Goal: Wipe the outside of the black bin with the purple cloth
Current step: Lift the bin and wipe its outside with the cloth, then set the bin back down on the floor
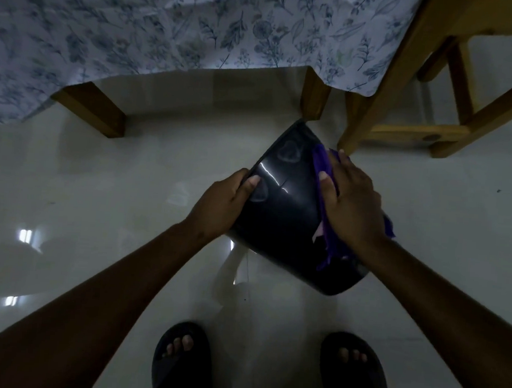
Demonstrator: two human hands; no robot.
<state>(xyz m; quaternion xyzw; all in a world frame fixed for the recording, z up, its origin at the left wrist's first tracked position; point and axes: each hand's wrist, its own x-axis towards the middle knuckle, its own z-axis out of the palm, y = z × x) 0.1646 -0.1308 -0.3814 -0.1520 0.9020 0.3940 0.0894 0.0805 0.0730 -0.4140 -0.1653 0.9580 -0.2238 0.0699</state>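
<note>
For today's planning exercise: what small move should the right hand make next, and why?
Probably slide the right hand with the crumpled purple cloth leftwards across the glossy black plastic bin. The cloth covers only the right side, while the left hand steadies the tilted bin.

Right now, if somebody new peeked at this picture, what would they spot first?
Probably the shiny black plastic bin in the middle, tipped on its side above the glossy pale floor. The left hand grips its edge, while the right hand presses a crumpled purple cloth against its outside. Behind hangs a blue flower-print tablecloth.
</note>
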